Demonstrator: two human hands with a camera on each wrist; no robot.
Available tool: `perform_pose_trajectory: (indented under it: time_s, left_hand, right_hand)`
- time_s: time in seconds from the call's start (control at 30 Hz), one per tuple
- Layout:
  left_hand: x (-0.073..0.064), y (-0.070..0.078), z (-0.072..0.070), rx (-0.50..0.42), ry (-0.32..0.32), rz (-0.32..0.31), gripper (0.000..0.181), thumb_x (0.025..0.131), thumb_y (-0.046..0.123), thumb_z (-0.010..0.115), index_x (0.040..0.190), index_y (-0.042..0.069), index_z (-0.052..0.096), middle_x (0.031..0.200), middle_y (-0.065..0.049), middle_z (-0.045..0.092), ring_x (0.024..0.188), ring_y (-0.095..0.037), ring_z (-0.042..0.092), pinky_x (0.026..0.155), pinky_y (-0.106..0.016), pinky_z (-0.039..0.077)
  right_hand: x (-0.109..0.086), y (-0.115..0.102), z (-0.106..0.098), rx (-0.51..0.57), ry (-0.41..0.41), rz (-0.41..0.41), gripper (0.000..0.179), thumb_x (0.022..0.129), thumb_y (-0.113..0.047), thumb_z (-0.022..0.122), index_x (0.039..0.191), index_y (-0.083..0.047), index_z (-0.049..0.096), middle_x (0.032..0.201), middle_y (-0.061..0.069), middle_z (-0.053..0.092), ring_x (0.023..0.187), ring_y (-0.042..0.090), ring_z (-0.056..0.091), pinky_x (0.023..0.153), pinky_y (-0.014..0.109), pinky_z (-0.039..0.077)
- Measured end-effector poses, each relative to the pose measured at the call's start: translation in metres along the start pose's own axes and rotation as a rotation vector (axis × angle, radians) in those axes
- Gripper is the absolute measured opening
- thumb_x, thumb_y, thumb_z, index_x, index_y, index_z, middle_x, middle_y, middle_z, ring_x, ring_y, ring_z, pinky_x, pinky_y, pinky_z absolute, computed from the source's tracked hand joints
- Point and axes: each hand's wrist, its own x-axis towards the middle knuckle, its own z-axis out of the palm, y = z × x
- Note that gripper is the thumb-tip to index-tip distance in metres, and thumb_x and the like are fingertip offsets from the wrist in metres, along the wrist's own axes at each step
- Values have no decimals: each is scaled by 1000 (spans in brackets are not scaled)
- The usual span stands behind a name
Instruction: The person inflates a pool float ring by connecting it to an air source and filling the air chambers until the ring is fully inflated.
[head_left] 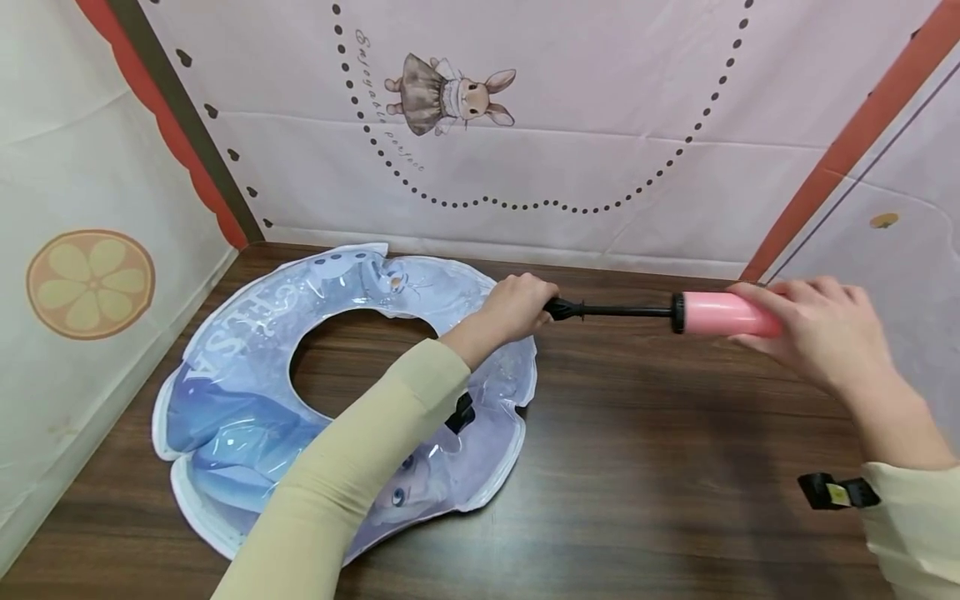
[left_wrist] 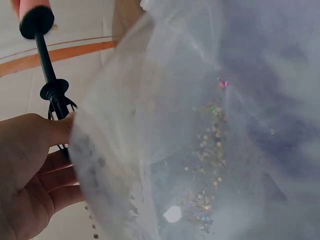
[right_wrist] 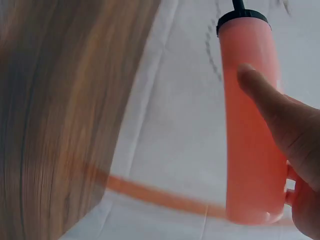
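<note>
A pink hand air pump [head_left: 716, 313] is held lengthwise above the table, its black rod [head_left: 626, 311] drawn out of the barrel. My left hand [head_left: 517, 307] grips the black end of the pump; in the left wrist view its fingers [left_wrist: 57, 175] curl about that end. My right hand [head_left: 832, 333] holds the pink barrel, with the thumb [right_wrist: 265, 92] along its side in the right wrist view. A blue and lilac swim ring [head_left: 232, 425] lies on the table under my left forearm, wrinkled and partly filled. Glitter shows inside its clear film [left_wrist: 120, 125].
The dark wooden table [head_left: 615, 467] meets printed cloth walls [head_left: 585, 108] at the back and both sides. A black strap piece [head_left: 836, 492] sits at my right sleeve, and another black piece [head_left: 460, 412] shows beside my left sleeve, over the ring.
</note>
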Motion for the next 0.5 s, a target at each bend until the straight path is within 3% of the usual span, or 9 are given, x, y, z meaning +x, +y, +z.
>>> perform_pose_trajectory:
  time_s: [0.1,0.2,0.27,0.5]
  left_hand:
    - [1,4,-2,-16,-14,4,12,85,22,65,94,15,66,92,0,67,84,-19,62,70,-37,50]
    - [1,6,-5,-21,-13,1,10,85,20,65,93,15,66,91,0,66,82,-18,62,70,-36,50]
    - [1,7,-5,-25,-7,-4,10,84,20,65,93,15,66,90,0,67,81,-17,61,69,-36,50]
    - [0,7,-2,-58,4,-13,12,83,19,66,94,16,67,90,1,67,79,-16,60,68,-34,49]
  right_hand:
    - [16,-24,5,15,67,-72,61,71,-58,67,116,-18,60,90,19,60,87,40,50,68,54,35]
    - [32,-48,8,2,101,-99,62,60,-35,82,115,-19,60,90,18,60,88,40,50,69,54,35]
    - [39,-60,10,-12,116,-108,61,60,-36,82,114,-19,61,90,18,60,88,40,50,70,53,35]
    - [46,-72,16,-1,138,-131,59,60,-35,83,113,-20,61,89,16,60,88,38,52,71,52,36]
